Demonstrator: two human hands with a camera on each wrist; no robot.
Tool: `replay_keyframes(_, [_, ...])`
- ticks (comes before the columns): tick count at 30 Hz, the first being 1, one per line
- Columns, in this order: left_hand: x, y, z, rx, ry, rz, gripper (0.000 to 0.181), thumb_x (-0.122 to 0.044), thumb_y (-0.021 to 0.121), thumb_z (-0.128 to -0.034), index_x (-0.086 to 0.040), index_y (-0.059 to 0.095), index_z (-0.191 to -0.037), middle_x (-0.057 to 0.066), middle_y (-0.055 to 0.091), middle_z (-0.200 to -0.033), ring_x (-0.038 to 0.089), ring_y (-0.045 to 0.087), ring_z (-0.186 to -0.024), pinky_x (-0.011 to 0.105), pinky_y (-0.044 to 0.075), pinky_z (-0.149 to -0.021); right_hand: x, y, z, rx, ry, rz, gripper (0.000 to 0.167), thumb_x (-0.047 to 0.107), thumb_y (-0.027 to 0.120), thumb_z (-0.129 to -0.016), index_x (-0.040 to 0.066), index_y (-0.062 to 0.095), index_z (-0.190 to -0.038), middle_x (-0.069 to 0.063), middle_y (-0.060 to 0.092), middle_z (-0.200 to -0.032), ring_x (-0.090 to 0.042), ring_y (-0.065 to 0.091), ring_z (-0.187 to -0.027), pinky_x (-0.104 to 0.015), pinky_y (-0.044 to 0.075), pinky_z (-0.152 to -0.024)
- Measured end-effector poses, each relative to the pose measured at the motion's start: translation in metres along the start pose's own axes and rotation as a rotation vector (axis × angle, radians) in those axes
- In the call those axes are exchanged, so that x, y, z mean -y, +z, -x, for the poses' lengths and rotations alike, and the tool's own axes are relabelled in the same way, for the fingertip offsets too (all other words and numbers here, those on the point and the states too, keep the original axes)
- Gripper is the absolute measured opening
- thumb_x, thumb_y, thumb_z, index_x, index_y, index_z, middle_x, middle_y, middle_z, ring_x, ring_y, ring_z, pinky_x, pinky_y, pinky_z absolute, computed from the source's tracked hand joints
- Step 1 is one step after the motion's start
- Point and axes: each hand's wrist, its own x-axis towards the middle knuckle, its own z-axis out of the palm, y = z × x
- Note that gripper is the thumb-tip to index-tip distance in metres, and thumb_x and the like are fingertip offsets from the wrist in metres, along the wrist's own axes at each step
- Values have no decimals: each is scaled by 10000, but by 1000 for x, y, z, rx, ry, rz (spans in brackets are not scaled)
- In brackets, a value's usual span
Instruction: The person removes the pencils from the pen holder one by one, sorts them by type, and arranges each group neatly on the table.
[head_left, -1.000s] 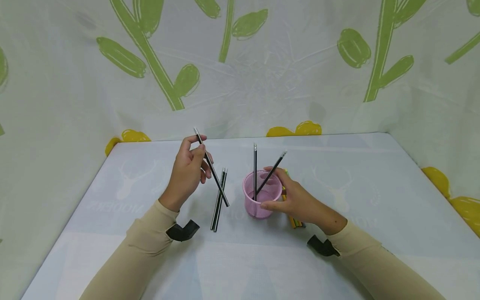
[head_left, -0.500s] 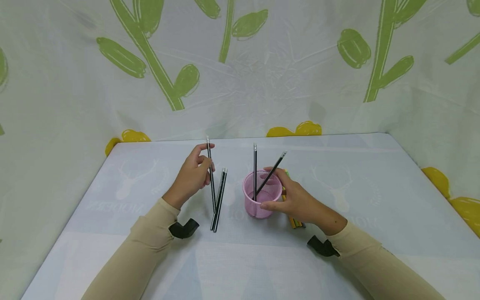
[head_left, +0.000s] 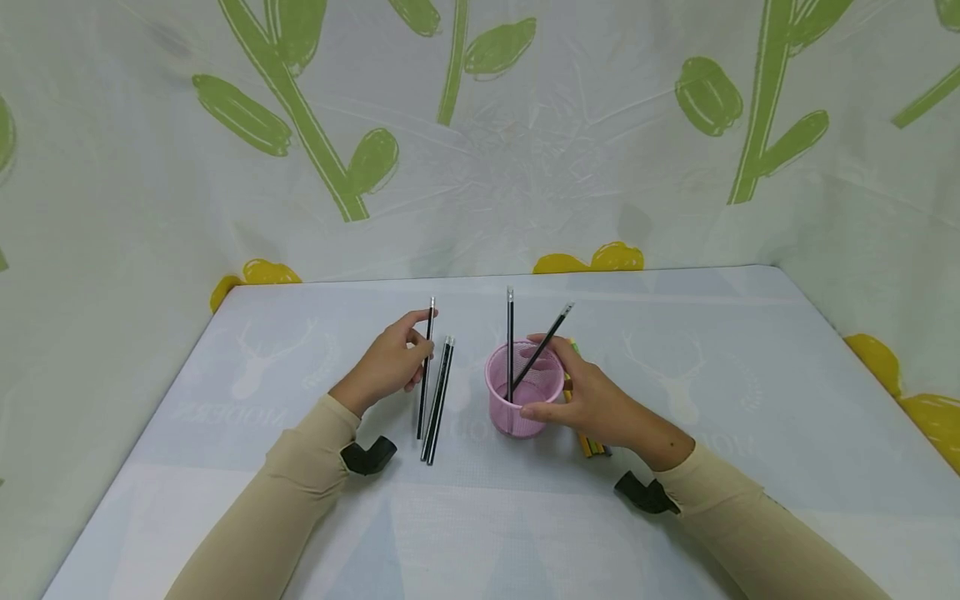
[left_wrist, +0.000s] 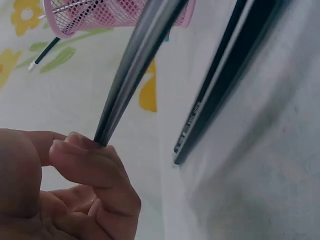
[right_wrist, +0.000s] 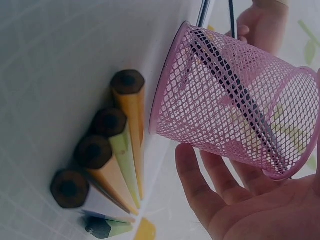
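Note:
My left hand pinches a black pencil between thumb and fingers, its silver eraser end pointing away. In the left wrist view the held pencil passes close beside black pencils lying together on the table. Those lying pencils are just right of the held one in the head view. My right hand grips a pink mesh pencil cup from its right side. Two black pencils stand in the cup, one upright and one leaning right.
Several coloured pencils lie on the table beside the cup, partly hidden by my right hand in the head view. A pale cloth with faint deer prints covers the table. Behind it stands a leaf-patterned backdrop.
My left hand has come down and slightly right. The pencil in it has swung from a rightward slant to nearly parallel with the lying pencils. The right hand and cup have stayed put.

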Motion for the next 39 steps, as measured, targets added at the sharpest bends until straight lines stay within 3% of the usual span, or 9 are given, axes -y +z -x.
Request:
replay_keyframes(5, [5,0,-1,29,-58,-59,566,-182,489,-1012,-165,315,-1550,131,592,-1084,158,545,-558,303,508,-541,-1,1,0,1,-3,-3,886,290,826,-833,193,277,-1522,-84,513,-1443,-320,548,-1304,-542,456,-1071])
replay_keyframes(13, [12,2,-5,53,-94,-111,579,-201,563,-1006,-135,335,-1534,132,629,-1085,160,578,-578,313,541,-552,-1,2,0,0,-10,-15,881,283,827,-832,189,282,-1518,-95,524,-1431,-334,559,-1293,-545,463,-1062])
replay_keyframes(29, [16,4,-7,60,-122,-149,619,-197,630,-988,-131,341,-1531,155,617,-1126,155,644,-586,319,578,-539,-1,0,0,5,-12,3,879,296,823,-837,194,281,-1520,-101,508,-1451,-319,556,-1293,-538,472,-1054])
replay_keyframes(39, [21,5,-10,67,-133,-185,658,-205,679,-959,-141,350,-1525,130,648,-1046,156,648,-561,312,573,-539,1,-1,0,4,-7,15,892,307,823,-835,186,274,-1528,-76,489,-1465,-308,547,-1305,-539,470,-1057])
